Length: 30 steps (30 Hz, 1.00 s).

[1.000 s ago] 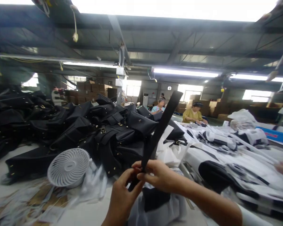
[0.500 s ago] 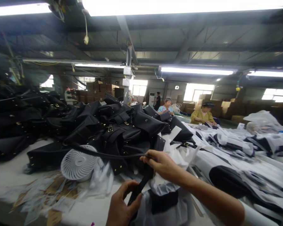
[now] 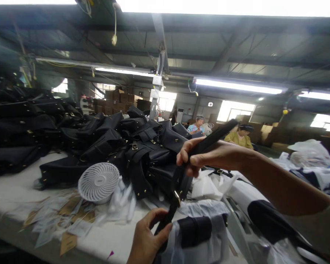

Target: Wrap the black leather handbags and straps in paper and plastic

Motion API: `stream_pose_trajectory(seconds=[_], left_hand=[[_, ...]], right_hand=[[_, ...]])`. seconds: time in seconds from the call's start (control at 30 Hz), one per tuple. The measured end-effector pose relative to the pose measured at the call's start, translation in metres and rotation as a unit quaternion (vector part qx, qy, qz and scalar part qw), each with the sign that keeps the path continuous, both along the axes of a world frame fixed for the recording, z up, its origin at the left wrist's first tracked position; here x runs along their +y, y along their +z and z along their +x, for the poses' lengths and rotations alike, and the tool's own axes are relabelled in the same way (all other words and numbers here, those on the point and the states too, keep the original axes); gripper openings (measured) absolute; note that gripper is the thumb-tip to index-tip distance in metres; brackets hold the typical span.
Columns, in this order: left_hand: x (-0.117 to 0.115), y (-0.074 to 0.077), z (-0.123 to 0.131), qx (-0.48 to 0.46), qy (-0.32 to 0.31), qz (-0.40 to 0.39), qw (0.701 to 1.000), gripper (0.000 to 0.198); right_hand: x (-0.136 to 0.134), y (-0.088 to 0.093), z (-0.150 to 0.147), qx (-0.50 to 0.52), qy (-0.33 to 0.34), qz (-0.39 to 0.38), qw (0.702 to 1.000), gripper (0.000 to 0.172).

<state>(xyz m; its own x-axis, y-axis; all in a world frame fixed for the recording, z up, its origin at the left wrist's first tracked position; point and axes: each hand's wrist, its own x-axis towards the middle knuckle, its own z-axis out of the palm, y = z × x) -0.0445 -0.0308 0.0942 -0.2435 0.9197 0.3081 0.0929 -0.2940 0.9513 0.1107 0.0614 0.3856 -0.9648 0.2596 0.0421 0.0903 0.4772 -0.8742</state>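
A black strap (image 3: 178, 179) with a gold buckle (image 3: 177, 198) runs slantwise between my two hands. My left hand (image 3: 151, 234) pinches its lower part, thumb against fingers. Higher up, my right hand (image 3: 199, 156) is closed round the strap, and a flat black end sticks out above it to the upper right. Beneath the strap, close to my left hand, lies a black bag (image 3: 195, 231) partly wrapped in thin white sheeting (image 3: 214, 242). Whether the strap is joined to that bag cannot be seen.
Black bags (image 3: 145, 157) are heaped at the left and middle of the table (image 3: 110, 238). A white fan (image 3: 99, 183) stands in front of them, near loose tags (image 3: 77, 223). Wrapped pieces lie at right. Two people (image 3: 196, 126) sit beyond the heap.
My right hand has risen and turned, now gripping the strap with an end pointing up right. The buckle has come into view. The view has shifted slightly.
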Motion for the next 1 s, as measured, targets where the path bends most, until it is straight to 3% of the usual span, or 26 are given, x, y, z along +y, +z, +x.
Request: stream_pose_trajectory(seconds=[0.07,0.17,0.27,0.37,0.47,0.57,0.7,1.0], left_hand=[[-0.001,0.001,0.0,-0.007,0.0,-0.001,1.0,0.025],[-0.004,0.004,0.002,-0.016,-0.002,0.002,1.0,0.026],[-0.007,0.004,0.004,-0.029,0.005,0.005,1.0,0.028],[-0.007,0.0,0.007,-0.05,0.021,0.008,0.999,0.033],[-0.006,-0.004,0.009,-0.075,0.03,0.011,0.997,0.038],[-0.005,-0.006,0.011,-0.088,0.027,0.022,0.995,0.035],[-0.005,-0.009,0.013,-0.098,0.032,0.025,0.994,0.034],[-0.005,-0.014,0.012,-0.114,0.038,0.028,0.992,0.037]], right_hand=[[-0.002,-0.006,0.0,0.054,0.044,-0.1,0.993,0.031],[-0.002,-0.017,-0.005,0.118,0.029,-0.114,0.986,0.027],[-0.003,-0.027,-0.011,0.103,-0.043,-0.019,0.994,0.038],[-0.007,-0.035,-0.012,-0.034,-0.095,0.133,0.986,0.048],[-0.011,-0.045,-0.01,-0.165,-0.09,0.279,0.942,0.044],[-0.011,-0.054,-0.006,-0.233,-0.092,0.383,0.889,0.035],[-0.008,-0.059,-0.005,-0.282,-0.112,0.413,0.859,0.031],[0.003,-0.071,-0.01,-0.326,-0.097,0.375,0.862,0.035]])
